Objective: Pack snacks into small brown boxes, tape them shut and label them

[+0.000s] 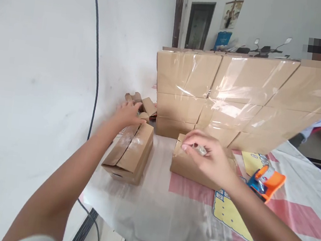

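My left hand (pixel 128 113) is stretched out with its fingers apart, over the far end of a closed cardboard box (pixel 136 148). Its thumb is close to the box's top edge; whether it touches I cannot tell. Shiny clear tape shows on that box's top. My right hand (pixel 210 155) is closed, thumb and forefinger pinched, with a crumpled piece of clear tape (pixel 200 150) showing inside it. Beneath it lies a second cardboard box (pixel 184 164), partly hidden by the hand. An orange and blue tape dispenser (pixel 268 181) stands to the right.
A wall of taped cardboard boxes (pixel 188 75) rises at the back of the table. Opened cardboard (pixel 149 107) lies behind my left hand. Yellow printed sheets (pixel 231 213) lie on the cloth (pixel 149 216). A white wall (pixel 39 64) borders the left; a person is at the far right.
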The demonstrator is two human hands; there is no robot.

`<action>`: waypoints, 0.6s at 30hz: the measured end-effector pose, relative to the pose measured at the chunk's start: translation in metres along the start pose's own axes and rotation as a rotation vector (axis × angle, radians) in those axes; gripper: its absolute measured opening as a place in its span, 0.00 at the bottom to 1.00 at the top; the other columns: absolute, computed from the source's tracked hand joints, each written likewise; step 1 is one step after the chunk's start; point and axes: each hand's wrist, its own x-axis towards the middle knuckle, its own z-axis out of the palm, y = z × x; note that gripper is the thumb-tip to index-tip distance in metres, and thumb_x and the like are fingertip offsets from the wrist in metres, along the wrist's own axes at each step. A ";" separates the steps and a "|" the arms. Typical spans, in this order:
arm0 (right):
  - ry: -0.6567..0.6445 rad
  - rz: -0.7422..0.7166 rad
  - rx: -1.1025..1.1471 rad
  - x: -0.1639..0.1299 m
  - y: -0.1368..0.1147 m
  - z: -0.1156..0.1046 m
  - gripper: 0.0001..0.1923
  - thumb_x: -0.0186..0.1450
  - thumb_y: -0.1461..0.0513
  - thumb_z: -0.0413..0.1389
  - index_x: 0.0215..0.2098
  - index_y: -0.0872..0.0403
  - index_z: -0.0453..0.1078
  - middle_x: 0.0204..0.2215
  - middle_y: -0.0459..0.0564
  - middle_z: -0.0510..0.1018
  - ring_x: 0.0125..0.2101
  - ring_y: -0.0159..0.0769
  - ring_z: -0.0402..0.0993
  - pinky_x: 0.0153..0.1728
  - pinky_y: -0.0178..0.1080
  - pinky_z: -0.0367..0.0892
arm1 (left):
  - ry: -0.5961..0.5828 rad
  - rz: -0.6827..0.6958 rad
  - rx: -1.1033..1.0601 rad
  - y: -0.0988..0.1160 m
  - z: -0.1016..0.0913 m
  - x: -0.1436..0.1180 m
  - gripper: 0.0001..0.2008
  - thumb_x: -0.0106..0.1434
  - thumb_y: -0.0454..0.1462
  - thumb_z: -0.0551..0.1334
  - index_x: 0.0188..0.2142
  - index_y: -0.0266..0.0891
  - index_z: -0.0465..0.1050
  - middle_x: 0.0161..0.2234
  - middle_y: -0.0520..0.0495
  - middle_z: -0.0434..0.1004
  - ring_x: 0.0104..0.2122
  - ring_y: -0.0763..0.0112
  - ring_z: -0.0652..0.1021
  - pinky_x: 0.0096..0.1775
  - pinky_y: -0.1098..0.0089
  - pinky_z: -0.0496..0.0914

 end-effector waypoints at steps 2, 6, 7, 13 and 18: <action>-0.038 -0.011 0.017 -0.002 0.004 0.014 0.08 0.71 0.62 0.58 0.33 0.50 0.75 0.36 0.49 0.76 0.37 0.37 0.75 0.38 0.40 0.70 | -0.104 0.067 0.024 0.004 0.020 0.053 0.49 0.54 0.50 0.72 0.71 0.42 0.57 0.74 0.32 0.47 0.70 0.31 0.52 0.65 0.38 0.51; -0.034 0.018 0.026 -0.016 0.018 0.025 0.08 0.71 0.63 0.56 0.33 0.49 0.73 0.34 0.48 0.75 0.35 0.37 0.75 0.38 0.41 0.70 | -0.216 0.134 0.026 0.008 0.050 0.098 0.48 0.58 0.53 0.68 0.73 0.47 0.53 0.73 0.34 0.52 0.69 0.34 0.57 0.65 0.38 0.51; -0.020 0.035 0.028 -0.020 0.021 0.025 0.08 0.71 0.63 0.56 0.33 0.49 0.72 0.33 0.48 0.75 0.34 0.36 0.75 0.37 0.40 0.70 | -0.227 0.139 0.026 0.007 0.052 0.101 0.47 0.60 0.54 0.65 0.73 0.46 0.52 0.72 0.33 0.55 0.67 0.34 0.61 0.64 0.38 0.53; 0.128 0.060 0.119 -0.054 0.028 0.054 0.07 0.69 0.63 0.57 0.33 0.48 0.70 0.27 0.46 0.74 0.28 0.36 0.73 0.28 0.38 0.69 | -0.191 0.175 0.004 -0.026 0.037 0.100 0.42 0.67 0.62 0.51 0.75 0.53 0.44 0.69 0.40 0.64 0.61 0.43 0.72 0.59 0.51 0.64; 0.095 -0.015 0.265 -0.108 0.059 0.132 0.05 0.68 0.64 0.56 0.34 0.49 0.71 0.24 0.47 0.73 0.23 0.35 0.72 0.22 0.36 0.66 | -0.124 -0.009 0.035 -0.086 0.026 0.108 0.32 0.67 0.59 0.52 0.62 0.44 0.71 0.59 0.38 0.77 0.56 0.47 0.76 0.55 0.57 0.69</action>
